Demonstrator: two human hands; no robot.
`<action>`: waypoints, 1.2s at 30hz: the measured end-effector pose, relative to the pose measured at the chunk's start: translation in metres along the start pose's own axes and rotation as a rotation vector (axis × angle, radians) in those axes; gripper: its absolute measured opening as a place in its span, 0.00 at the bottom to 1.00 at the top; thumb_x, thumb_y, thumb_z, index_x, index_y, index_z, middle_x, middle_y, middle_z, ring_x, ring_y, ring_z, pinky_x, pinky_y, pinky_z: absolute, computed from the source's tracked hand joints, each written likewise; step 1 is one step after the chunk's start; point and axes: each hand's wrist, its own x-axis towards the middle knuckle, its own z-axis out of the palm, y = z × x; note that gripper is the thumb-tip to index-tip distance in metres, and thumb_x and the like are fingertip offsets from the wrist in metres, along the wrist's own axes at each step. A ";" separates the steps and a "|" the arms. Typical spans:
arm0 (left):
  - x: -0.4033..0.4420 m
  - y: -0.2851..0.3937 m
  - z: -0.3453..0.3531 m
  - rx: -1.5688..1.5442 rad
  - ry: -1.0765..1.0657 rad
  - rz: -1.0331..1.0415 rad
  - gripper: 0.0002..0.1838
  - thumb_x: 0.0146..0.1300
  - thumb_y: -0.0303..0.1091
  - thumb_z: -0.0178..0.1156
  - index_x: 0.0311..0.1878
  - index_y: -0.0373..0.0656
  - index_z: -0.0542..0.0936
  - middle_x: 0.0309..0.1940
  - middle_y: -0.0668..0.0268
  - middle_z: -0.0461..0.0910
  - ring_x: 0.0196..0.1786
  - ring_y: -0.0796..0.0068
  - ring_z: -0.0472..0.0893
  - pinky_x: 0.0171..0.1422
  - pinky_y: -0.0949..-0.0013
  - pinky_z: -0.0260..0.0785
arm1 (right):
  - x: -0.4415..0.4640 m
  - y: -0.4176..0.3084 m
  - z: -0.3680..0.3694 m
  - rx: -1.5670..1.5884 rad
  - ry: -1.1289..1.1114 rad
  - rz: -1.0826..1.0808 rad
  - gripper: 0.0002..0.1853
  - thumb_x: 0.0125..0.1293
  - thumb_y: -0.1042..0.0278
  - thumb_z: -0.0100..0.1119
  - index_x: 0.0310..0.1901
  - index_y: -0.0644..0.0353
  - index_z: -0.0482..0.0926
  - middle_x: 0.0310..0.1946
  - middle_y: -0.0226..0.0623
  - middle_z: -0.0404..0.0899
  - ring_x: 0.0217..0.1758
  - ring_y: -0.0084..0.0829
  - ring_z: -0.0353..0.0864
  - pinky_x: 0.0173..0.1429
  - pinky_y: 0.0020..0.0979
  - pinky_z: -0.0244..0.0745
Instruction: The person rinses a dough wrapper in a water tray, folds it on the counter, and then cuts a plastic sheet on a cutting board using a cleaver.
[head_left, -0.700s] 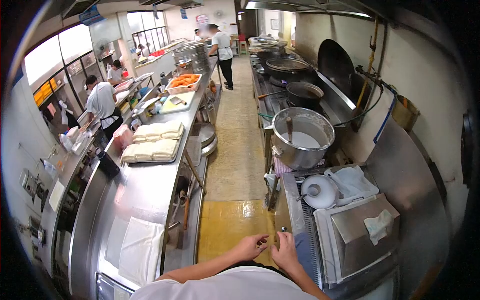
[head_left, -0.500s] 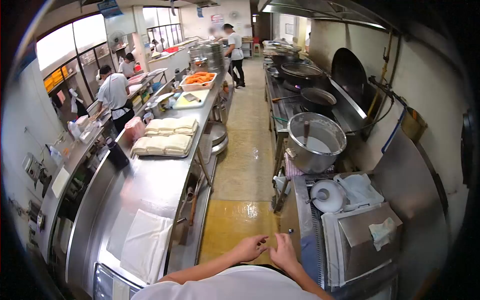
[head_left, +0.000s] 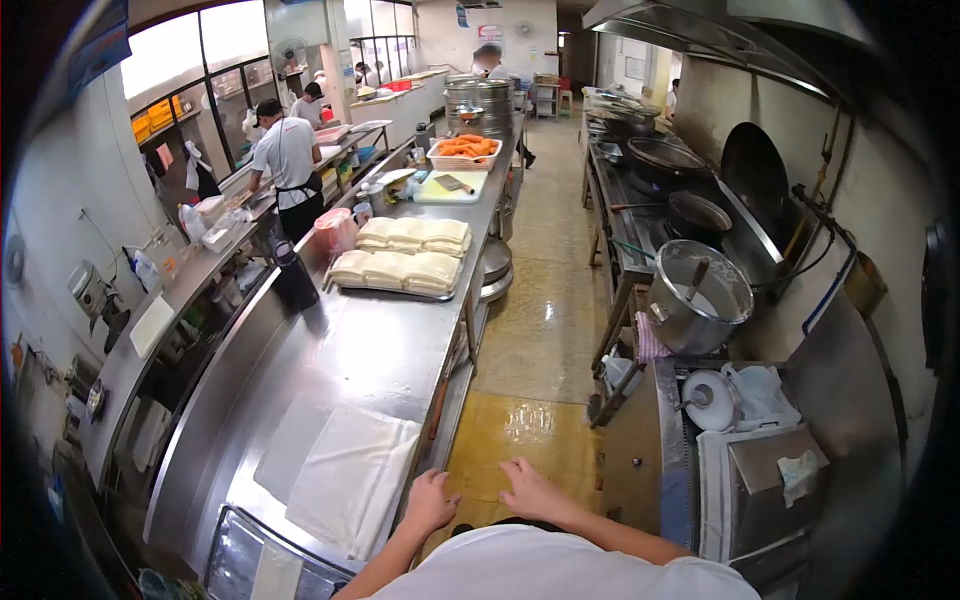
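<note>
My left hand [head_left: 430,502] is in front of my body, beside the edge of the steel table [head_left: 370,360], with its fingers loosely bent and apart. Over the yellow floor, my right hand [head_left: 531,493] has its fingers spread and touches nothing. Neither hand holds anything. Nearest the left hand lies a folded white cloth [head_left: 352,475] on the table. A metal tray [head_left: 225,560] with a pale strip on it sits at the table's near end. Farther along, stacks of folded cream-coloured sheets [head_left: 400,272] rest on another tray.
Beyond the sheets are a cutting board [head_left: 430,190] with a cleaver, a basket of orange vegetables [head_left: 466,150] and metal steamers [head_left: 478,108]. On the right stand a large pot [head_left: 700,300], woks [head_left: 700,213] and a steel box [head_left: 775,480]. A co-worker [head_left: 287,165] stands at the left counter.
My view has turned left, so the table and cloth appear farther right. My hands, close together before, are now apart. The far co-worker is now mostly hidden behind the steamers.
</note>
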 end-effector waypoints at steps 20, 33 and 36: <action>-0.043 -0.116 -0.001 0.325 -0.091 -0.148 0.43 0.62 0.53 0.71 0.73 0.38 0.68 0.67 0.42 0.74 0.74 0.43 0.70 0.78 0.31 0.55 | 0.078 -0.102 0.115 -0.081 -0.332 -0.302 0.34 0.66 0.66 0.64 0.72 0.70 0.67 0.67 0.61 0.68 0.69 0.61 0.74 0.72 0.47 0.74; -0.025 -0.093 -0.014 0.280 -0.171 -0.296 0.36 0.65 0.54 0.68 0.70 0.41 0.75 0.60 0.46 0.82 0.68 0.47 0.78 0.78 0.37 0.56 | 0.098 -0.071 0.091 -0.065 -0.280 -0.362 0.34 0.66 0.67 0.65 0.71 0.68 0.68 0.66 0.60 0.68 0.66 0.61 0.76 0.67 0.50 0.77; -0.022 -0.087 -0.016 0.263 -0.138 -0.323 0.35 0.65 0.54 0.68 0.68 0.41 0.76 0.59 0.46 0.83 0.68 0.48 0.78 0.78 0.38 0.57 | 0.103 -0.069 0.082 -0.065 -0.295 -0.338 0.34 0.65 0.68 0.64 0.72 0.68 0.68 0.65 0.60 0.68 0.66 0.61 0.77 0.67 0.50 0.77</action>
